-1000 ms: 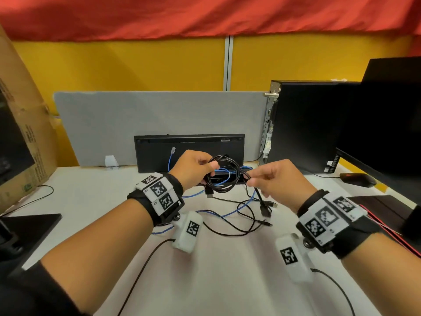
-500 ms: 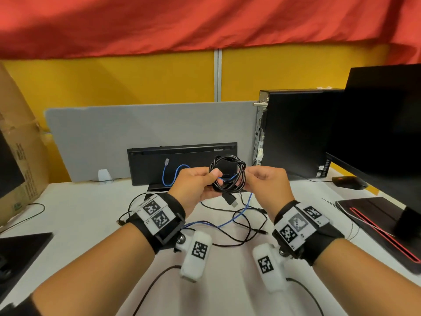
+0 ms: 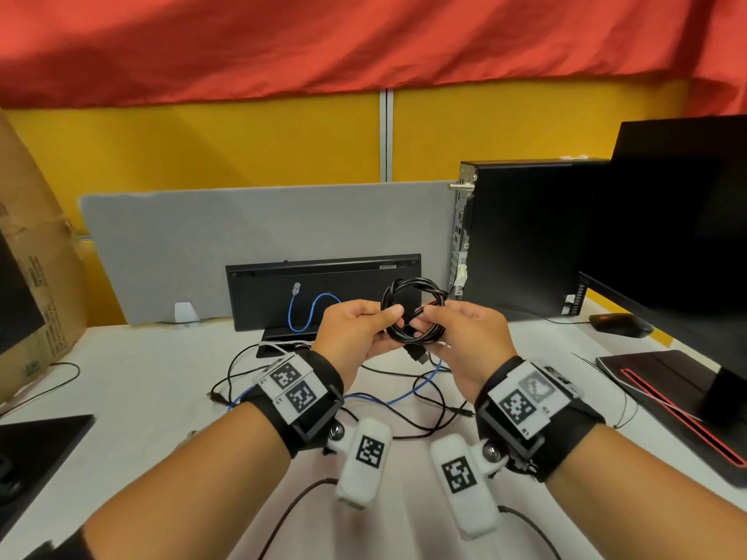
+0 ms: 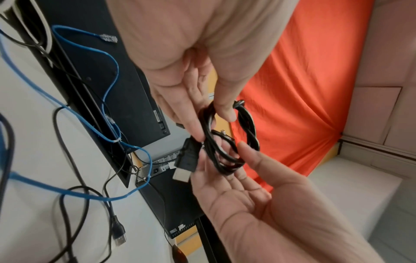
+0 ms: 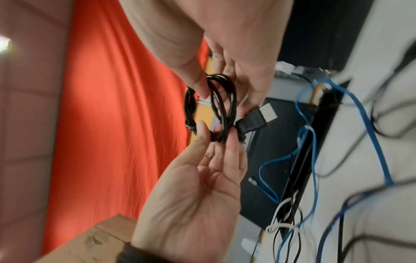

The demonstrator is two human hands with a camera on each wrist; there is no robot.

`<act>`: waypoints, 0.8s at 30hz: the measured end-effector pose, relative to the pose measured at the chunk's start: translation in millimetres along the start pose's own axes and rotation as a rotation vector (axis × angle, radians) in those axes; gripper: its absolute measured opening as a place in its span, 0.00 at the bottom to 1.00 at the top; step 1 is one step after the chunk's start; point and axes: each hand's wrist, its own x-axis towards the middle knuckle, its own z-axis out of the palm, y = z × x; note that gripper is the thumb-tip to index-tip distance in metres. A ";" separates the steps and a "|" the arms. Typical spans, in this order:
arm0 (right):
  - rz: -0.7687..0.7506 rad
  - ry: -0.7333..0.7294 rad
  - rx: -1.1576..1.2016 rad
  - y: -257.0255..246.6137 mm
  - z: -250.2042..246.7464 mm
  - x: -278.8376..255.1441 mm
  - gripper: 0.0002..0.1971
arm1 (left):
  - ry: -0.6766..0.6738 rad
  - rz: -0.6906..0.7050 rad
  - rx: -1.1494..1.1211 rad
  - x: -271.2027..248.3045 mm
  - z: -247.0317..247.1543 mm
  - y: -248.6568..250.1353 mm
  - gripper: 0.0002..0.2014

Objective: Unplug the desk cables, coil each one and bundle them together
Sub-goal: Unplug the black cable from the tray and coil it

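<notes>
Black coil (image 3: 413, 310) held up in the air over the worktop (image 3: 133, 381), between both hands, in front of the keyboard (image 3: 323, 291) that stands on edge against the grey divider (image 3: 242, 236). Left hand (image 3: 355, 331) pinches the coil's left side, thumb on top, fingers underneath; left wrist view shows thumb and fingertips (image 4: 193, 124) closed on the strands. Right hand (image 3: 465, 337) pinches the coil's right side, thumb and forefinger on the strands, other fingers loosely curled below. Coil is several loops, partly twisted round itself. One flat plug (image 4: 186, 160) with metal tip hangs free from the coil's lower edge, just beside the fingers of both hands; same plug (image 5: 258, 116) clear in right wrist view. Blue cable (image 3: 307, 313) loose: one end with clear connector lies against the keyboard, the rest trails down across the worktop under the hands. Thin black cables (image 3: 424, 402) tangled on the worktop with the blue one, a USB plug (image 4: 119, 234) at one end. White cable (image 5: 283, 218) near the keyboard's base. PC tower (image 3: 521, 236) right of the keyboard, monitor (image 3: 679, 236) further right, mouse (image 3: 618, 323) beside it. Cardboard box (image 3: 36, 276) at left. Red cloth (image 3: 364, 38) above yellow wall.
</notes>
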 end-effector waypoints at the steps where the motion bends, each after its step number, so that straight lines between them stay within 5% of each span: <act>1: 0.031 -0.012 0.040 1.1 -0.1 -0.4 0.04 | 0.010 0.001 0.007 0.0 0.0 -0.5 0.09; 11: 0.061 -0.193 0.237 0.5 2.4 -4.3 0.14 | 0.024 -0.041 0.006 4.0 -4.3 -6.4 0.06; 24: 0.176 -0.352 0.451 -5.4 2.9 -2.4 0.08 | -0.140 -0.148 -0.072 4.9 -22.1 0.6 0.05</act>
